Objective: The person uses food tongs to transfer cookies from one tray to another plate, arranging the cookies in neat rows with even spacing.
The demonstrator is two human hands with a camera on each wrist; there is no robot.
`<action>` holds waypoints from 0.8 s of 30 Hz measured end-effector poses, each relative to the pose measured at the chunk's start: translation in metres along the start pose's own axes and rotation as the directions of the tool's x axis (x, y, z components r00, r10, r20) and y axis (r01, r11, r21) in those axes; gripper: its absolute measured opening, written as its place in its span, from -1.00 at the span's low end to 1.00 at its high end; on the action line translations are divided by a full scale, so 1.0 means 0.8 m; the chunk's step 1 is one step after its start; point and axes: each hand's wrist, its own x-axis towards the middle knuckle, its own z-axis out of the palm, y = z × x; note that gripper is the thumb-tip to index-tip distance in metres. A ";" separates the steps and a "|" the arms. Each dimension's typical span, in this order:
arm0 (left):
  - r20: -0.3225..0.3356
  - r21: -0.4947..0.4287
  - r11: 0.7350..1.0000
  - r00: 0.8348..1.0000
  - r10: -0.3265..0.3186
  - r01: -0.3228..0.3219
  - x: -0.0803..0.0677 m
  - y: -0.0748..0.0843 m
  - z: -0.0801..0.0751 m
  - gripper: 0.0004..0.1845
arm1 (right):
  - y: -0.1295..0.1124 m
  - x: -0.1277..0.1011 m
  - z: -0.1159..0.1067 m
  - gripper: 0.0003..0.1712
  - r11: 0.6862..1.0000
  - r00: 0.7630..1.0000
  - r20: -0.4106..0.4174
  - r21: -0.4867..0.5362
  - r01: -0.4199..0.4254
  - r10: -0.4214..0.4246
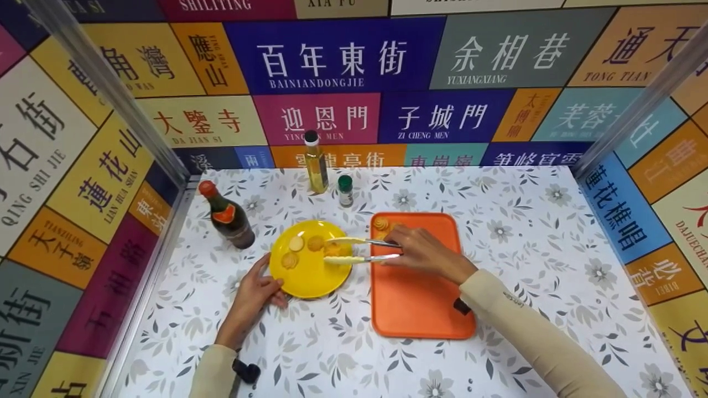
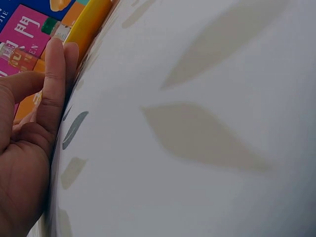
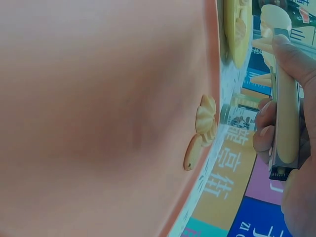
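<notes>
In the head view my right hand (image 1: 423, 251) grips a pair of tongs (image 1: 354, 260) with cream tips and metal arms. The tongs' spread tips reach over the right part of a yellow plate (image 1: 310, 284). Swirled cookies (image 1: 290, 260) lie on that plate, one of them (image 1: 332, 250) between the tips; whether they pinch it I cannot tell. At the plate's lower left rim rests my left hand (image 1: 260, 290); its fingers (image 2: 55, 74) look mostly straight in the left wrist view. More cookies (image 3: 205, 118) sit along the far edge of an orange tray (image 1: 420, 309), partly hidden by my right hand in the head view.
A dark bottle with a red cap (image 1: 229, 218) stands left of the plate. Behind the plate are a tall oil bottle (image 1: 316, 166) and a small green-capped jar (image 1: 345, 193). Printed panels (image 1: 332, 55) wall in the floral-covered table (image 1: 531, 249) at the back and sides.
</notes>
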 end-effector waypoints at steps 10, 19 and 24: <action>0.002 0.000 1.000 1.000 0.021 -0.021 0.001 -0.001 0.000 -0.15 | -0.003 0.008 0.008 -0.47 0.999 0.999 -0.012 0.012 0.035 -0.034; -0.007 -0.014 1.000 1.000 0.008 -0.008 0.001 0.000 0.000 -0.13 | -0.004 0.015 0.014 -0.48 0.997 0.997 -0.005 -0.005 0.082 -0.082; -0.017 -0.006 1.000 1.000 0.001 -0.001 0.001 0.000 0.001 -0.14 | -0.005 0.018 0.016 -0.49 0.993 0.993 -0.007 -0.015 0.115 -0.115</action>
